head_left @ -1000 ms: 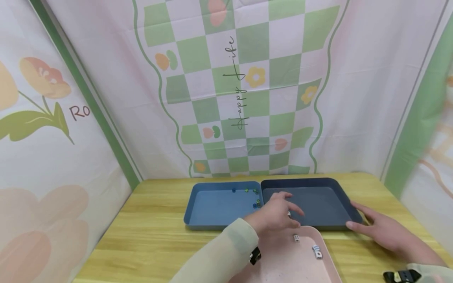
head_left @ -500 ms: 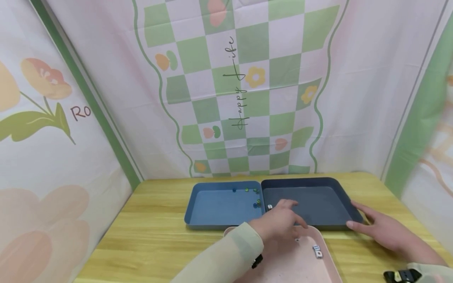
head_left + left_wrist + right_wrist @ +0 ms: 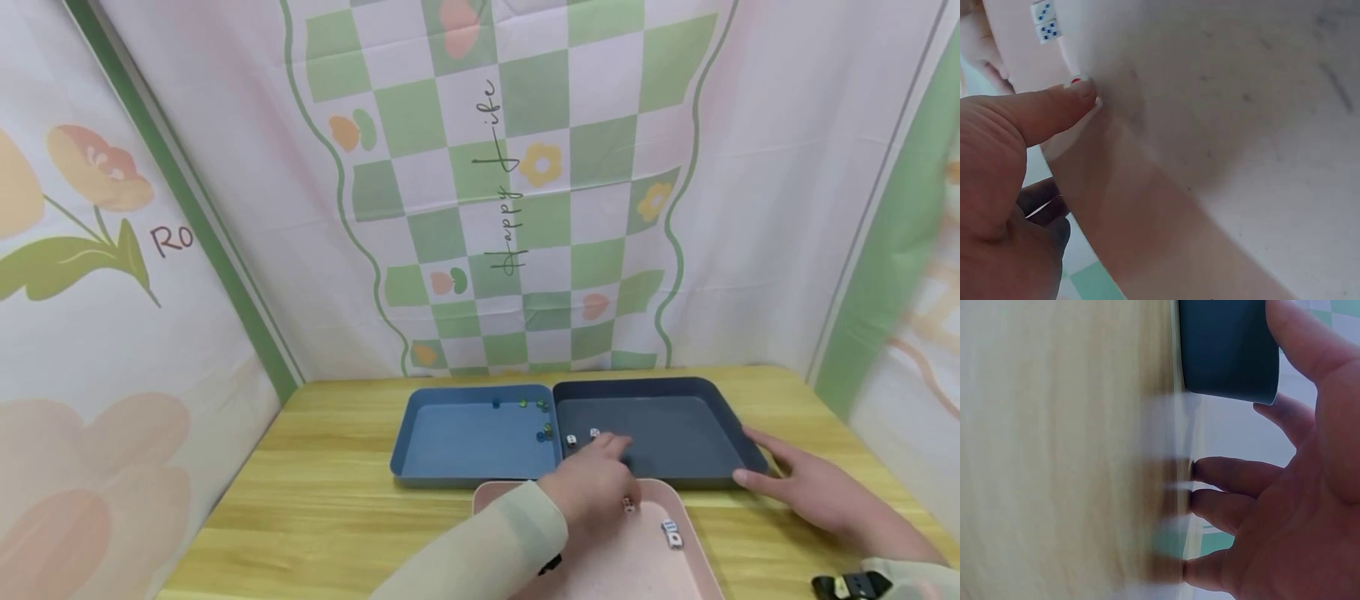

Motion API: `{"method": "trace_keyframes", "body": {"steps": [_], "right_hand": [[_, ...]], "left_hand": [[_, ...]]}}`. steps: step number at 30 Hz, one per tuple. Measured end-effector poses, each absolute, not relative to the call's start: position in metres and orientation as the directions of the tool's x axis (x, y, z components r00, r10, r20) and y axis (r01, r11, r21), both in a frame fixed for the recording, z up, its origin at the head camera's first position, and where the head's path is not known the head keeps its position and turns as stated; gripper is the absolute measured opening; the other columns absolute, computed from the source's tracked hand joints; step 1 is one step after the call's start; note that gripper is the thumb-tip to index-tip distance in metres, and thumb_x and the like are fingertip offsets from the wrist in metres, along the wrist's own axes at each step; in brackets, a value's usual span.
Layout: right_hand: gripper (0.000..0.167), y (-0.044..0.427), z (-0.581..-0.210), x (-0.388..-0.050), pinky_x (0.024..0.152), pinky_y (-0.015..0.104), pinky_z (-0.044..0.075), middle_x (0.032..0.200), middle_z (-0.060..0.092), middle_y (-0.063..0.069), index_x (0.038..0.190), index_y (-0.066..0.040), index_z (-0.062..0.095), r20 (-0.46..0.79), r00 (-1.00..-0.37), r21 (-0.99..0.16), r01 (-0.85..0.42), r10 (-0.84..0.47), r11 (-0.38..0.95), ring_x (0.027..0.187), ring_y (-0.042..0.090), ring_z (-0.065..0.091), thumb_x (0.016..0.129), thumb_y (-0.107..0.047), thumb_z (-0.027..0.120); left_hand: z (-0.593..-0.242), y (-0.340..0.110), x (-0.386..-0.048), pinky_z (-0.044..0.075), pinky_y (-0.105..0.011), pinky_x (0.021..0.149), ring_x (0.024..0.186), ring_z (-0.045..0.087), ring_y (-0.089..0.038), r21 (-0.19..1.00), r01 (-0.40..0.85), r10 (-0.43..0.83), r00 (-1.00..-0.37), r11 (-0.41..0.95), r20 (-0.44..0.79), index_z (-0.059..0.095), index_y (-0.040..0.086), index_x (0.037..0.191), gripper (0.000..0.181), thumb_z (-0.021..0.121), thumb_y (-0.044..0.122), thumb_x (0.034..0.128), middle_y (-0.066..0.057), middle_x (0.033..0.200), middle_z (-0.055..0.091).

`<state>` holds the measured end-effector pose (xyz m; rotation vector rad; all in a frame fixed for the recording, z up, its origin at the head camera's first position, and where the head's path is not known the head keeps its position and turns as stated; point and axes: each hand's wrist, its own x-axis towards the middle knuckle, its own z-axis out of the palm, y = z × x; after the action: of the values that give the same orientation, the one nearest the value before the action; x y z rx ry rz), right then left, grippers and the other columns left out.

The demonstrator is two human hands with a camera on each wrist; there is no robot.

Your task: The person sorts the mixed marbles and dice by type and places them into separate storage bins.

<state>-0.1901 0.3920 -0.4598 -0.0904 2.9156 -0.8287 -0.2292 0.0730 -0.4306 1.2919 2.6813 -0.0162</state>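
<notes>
My left hand reaches over the far wall of the pink tray. In the left wrist view, its thumb touches a white die with a red pip; the other fingers extend beyond the tray wall, over the dark tray in the head view. Two more dice with blue pips lie side by side in the pink tray. The dark grey-blue tray holds a white die and another die. My right hand rests its thumb and index finger against that tray's right corner from outside.
A lighter blue tray stands against the dark tray's left side, with several small green and blue glassy pieces along its right side. All trays stand on a wooden table. A patterned curtain hangs behind.
My left hand has drawn back from the dark tray towards the pink tray's die. Two dice now show in the dark tray. The right hand stays in place.
</notes>
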Motion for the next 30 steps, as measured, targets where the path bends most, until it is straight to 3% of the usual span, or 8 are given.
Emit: {"method": "trace_keyframes", "body": {"steps": [9,14,17,23,30], "right_hand": [[0.092,0.3928,-0.4607,-0.19,0.084,0.076,0.036,0.138,0.032,0.048,0.155,0.003,0.023,-0.064,-0.994,-0.517,-0.046,-0.091,0.855,0.119,0.069,0.034,0.096,-0.058,0.057],[0.092,0.3927,-0.46,-0.1896,0.085,0.075,0.037,0.137,0.032,0.048,0.155,0.004,0.023,-0.069,-0.993,-0.511,-0.047,-0.095,0.858,0.119,0.068,0.035,0.096,-0.058,0.057],[0.092,0.3925,-0.4595,-0.1895,0.084,0.075,0.037,0.137,0.032,0.048,0.155,0.004,0.023,-0.071,-0.993,-0.512,-0.046,-0.096,0.858,0.119,0.068,0.035,0.096,-0.058,0.056],[0.091,0.3921,-0.4595,-0.189,0.084,0.076,0.036,0.138,0.032,0.048,0.155,0.004,0.024,-0.058,-0.994,-0.509,-0.053,-0.096,0.859,0.119,0.069,0.034,0.096,-0.058,0.057],[0.092,0.3927,-0.4605,-0.1899,0.085,0.076,0.036,0.138,0.031,0.048,0.155,0.005,0.024,-0.064,-0.993,-0.516,-0.052,-0.099,0.855,0.119,0.069,0.034,0.096,-0.058,0.057]], "left_hand": [[-0.4342,0.0745,-0.2281,0.013,-0.023,0.116,0.144,0.015,-0.006,-0.051,0.81,0.793,-0.583,0.584,-0.176,0.073,0.045,0.108,0.017,0.072,0.037,0.0927,0.01,0.154,0.033],[-0.4319,0.0753,-0.2262,0.017,-0.022,0.115,0.143,0.016,-0.005,-0.011,0.812,0.787,-0.57,0.584,-0.234,0.075,0.043,0.093,0.006,0.074,0.038,0.0907,0.013,0.152,0.036],[-0.4301,0.0757,-0.2251,0.02,-0.02,0.113,0.143,0.014,-0.002,0.029,0.81,0.782,-0.556,0.586,-0.283,0.074,0.043,0.098,0.01,0.076,0.04,0.0886,0.015,0.153,0.032],[-0.4319,0.0745,-0.2257,0.018,-0.018,0.112,0.143,0.015,-0.003,-0.023,0.85,0.817,-0.514,0.527,-0.263,0.074,0.045,0.103,0.014,0.075,0.039,0.0899,0.014,0.151,0.035],[-0.4344,0.072,-0.228,0.02,-0.017,0.111,0.142,0.016,-0.002,-0.005,0.836,0.807,-0.531,0.548,-0.26,0.073,0.045,0.098,0.012,0.078,0.042,0.0871,0.017,0.15,0.035]]}}
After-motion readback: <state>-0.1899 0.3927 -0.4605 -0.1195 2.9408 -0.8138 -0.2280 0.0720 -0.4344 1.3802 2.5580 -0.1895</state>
